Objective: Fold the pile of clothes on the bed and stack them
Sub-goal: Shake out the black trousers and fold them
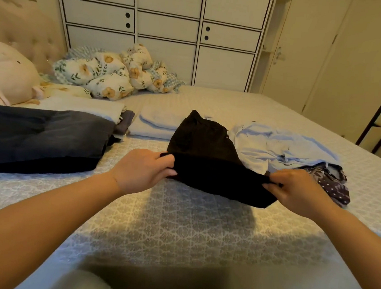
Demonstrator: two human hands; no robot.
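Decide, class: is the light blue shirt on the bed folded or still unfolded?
Unfolded. The light blue shirt lies crumpled in loose wrinkles on the bed, right of the black garment, unlike the flat dark folded pile.

Item count, bed [177,224] surface:

- Hands: 2, left hand [140,169] and right hand [296,192].
- Black garment [206,160]: 1.
- Folded dark blue garment [43,137]: 1.
- Folded white items [154,124]: 1 stack.
- Unfolded light blue garment [284,146]: 1.
- Purple dotted garment [330,183]: 1.
- Floral quilt [112,74]: 1.
- Pink plush pillow [5,73]: 1.
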